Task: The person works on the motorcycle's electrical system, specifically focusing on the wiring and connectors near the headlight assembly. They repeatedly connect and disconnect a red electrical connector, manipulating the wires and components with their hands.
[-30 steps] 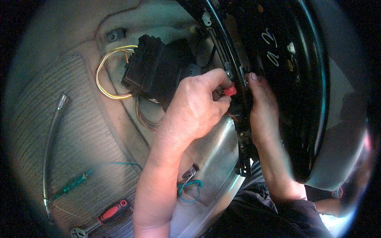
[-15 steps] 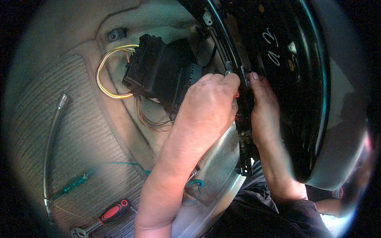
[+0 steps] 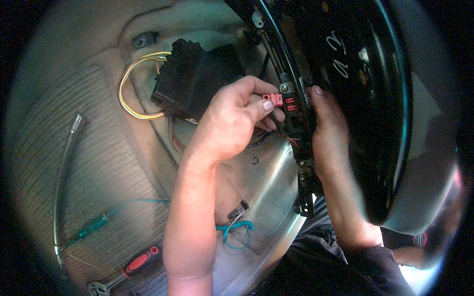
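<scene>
One red connector (image 3: pixel 273 100) pinched in the left hand (image 3: pixel 232 116), thumb along the near face, fingers clamped on it from the far side, just left of the black rail (image 3: pixel 297 129); held by its sides, seemingly to leave the end nearest the rail uncovered. Close beside that end, at the rail's left edge, two red slotted inserts (image 3: pixel 290 104), perhaps seated in a dark holder, though too dim there for certainty. Thin coloured wires (image 3: pixel 289 138) just below. Right hand (image 3: pixel 330 133) on the other side of the rail, next to the glossy black panel (image 3: pixel 370 123), thumb upright along the edge, probably as a brace; other fingers out of sight, so cannot tell whether apart or together. Beyond the right edge of the ribbed mat (image 3: pixel 94 163), on the carpeted floor (image 3: pixel 153 148), a black box (image 3: pixel 190 79), its contents hidden inside the housing; yellow and white wires (image 3: pixel 120 91) looped out at its left side, a darker bundle (image 3: pixel 174 140) at its lower corner. Near the mat's left edge, a flexible metal shaft (image 3: pixel 56 197), with a green tool (image 3: pixel 91 228) lying at its lower end. Toward the mat's lower edge, a red-handled ratchet (image 3: pixel 142 261), presumably set down within easy reach. Right of the left forearm, a coiled teal cord (image 3: pixel 242 225).
</scene>
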A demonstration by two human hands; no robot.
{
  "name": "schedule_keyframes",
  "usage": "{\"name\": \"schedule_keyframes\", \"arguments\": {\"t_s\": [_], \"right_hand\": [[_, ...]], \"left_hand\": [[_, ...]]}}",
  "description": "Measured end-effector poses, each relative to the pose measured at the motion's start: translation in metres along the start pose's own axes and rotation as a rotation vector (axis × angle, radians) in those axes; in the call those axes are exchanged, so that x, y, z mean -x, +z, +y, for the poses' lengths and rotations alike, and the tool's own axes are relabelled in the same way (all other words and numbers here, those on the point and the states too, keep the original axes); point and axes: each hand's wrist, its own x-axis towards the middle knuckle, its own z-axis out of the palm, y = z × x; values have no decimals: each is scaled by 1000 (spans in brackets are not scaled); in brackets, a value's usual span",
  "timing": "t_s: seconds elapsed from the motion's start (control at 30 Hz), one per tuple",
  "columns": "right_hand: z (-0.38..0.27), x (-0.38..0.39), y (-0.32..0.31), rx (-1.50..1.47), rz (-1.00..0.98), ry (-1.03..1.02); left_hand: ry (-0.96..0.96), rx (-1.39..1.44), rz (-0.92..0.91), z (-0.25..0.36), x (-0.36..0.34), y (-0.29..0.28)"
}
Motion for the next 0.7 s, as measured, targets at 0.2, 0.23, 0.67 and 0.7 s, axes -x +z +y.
{"name": "schedule_keyframes", "arguments": {"t_s": [0.2,0.23,0.67,0.7], "right_hand": [[-5,2,0,44,-1,-2],[0,1,-2,80,14,-18],[17,-2,-5,225,59,-200],[20,-4,-6,251,56,-249]], "left_hand": [[-48,72,-26,-7,-3,3],[-61,58,-17,-4,-3,4],[264,-634,322,-6,0,40],[317,-642,342,-9,0,41]]}}
